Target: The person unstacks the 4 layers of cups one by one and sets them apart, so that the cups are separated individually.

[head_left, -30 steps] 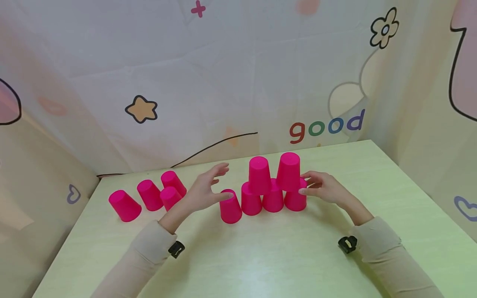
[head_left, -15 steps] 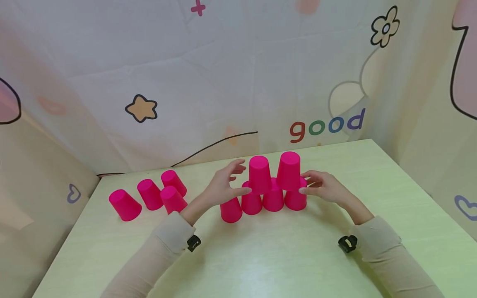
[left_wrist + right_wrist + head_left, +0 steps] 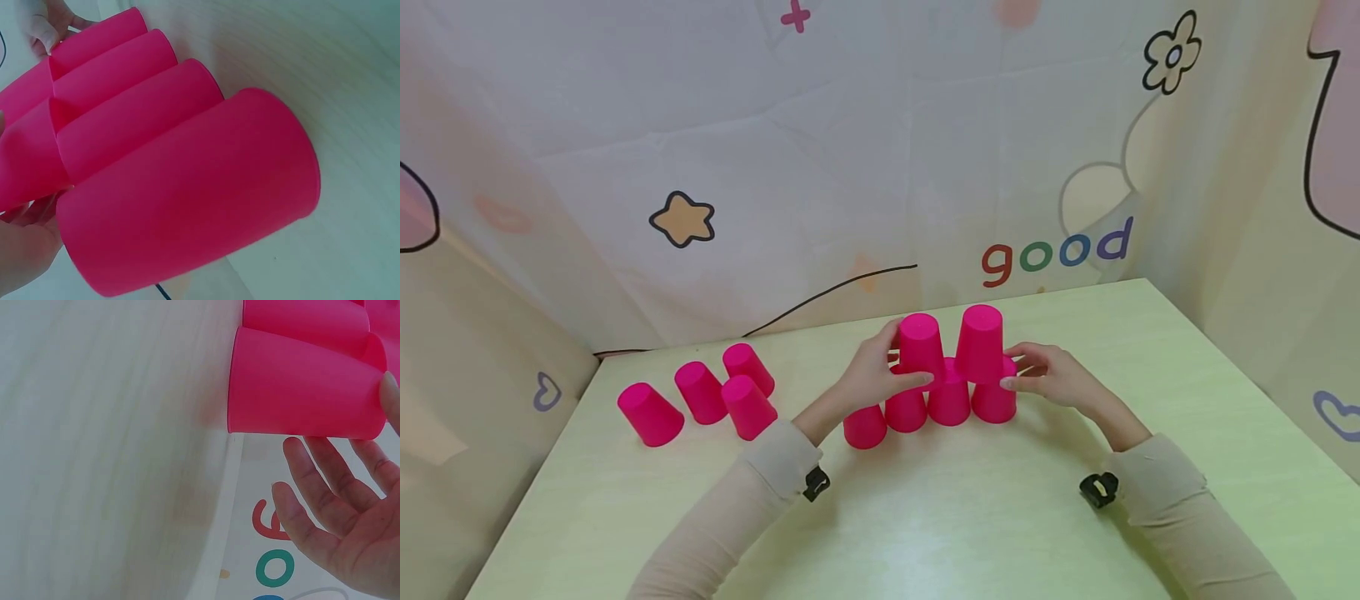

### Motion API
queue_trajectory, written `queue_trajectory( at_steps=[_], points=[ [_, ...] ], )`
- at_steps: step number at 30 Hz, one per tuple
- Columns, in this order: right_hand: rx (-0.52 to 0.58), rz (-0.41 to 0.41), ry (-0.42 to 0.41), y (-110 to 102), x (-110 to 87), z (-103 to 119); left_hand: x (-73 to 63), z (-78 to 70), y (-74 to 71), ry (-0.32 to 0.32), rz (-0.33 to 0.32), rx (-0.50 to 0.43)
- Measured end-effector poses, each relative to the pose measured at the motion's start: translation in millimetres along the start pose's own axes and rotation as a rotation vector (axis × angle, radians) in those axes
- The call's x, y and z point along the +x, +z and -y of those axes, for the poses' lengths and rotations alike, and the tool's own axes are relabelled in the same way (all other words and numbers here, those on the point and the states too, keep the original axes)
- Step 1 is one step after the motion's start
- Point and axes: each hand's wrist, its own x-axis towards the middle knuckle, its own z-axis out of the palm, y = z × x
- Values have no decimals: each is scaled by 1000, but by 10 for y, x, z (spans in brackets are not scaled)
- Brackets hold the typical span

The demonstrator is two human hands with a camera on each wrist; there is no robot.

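Note:
Pink cups stand upside down in a row, with two more on top. My left hand (image 3: 868,375) holds the left upper cup (image 3: 920,343), thumb across its front near the rim and fingers behind it. In the left wrist view, the leftmost lower cup (image 3: 194,194) fills the foreground and partly hides that hand. The right upper cup (image 3: 980,343) bridges the two lower cups at the right end. At the rightmost lower cup (image 3: 306,387), my right hand (image 3: 1051,375) has its thumb against the upper part, with the fingers loosely extended along the far side.
Several more upside-down pink cups (image 3: 651,415) stand apart at the left of the pale wooden table (image 3: 940,517). A printed cloth backdrop (image 3: 820,167) rises behind the table's rear edge and along both sides. Each sleeve cuff has a black clip (image 3: 1099,490).
My left hand has moved right, over the leftmost lower cup, and has come round the left upper cup. The right hand and the cups have stayed in place.

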Motion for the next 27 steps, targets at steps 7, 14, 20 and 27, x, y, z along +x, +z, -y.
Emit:
queue_trajectory(
  at_steps=[7, 14, 20, 27],
  points=[
    [8, 2, 7, -2, -5, 14, 30, -12, 55, -32, -25, -28],
    [11, 5, 19, -2, 3, 6, 0, -21, 41, -27, -27, -38],
    [12, 5, 25, 12, 19, -16, -54, -23, 8, -16, -33, -30],
    [12, 4, 29, 6, 11, -8, -243, -313, -107, -1, -54, -9]
  ],
)
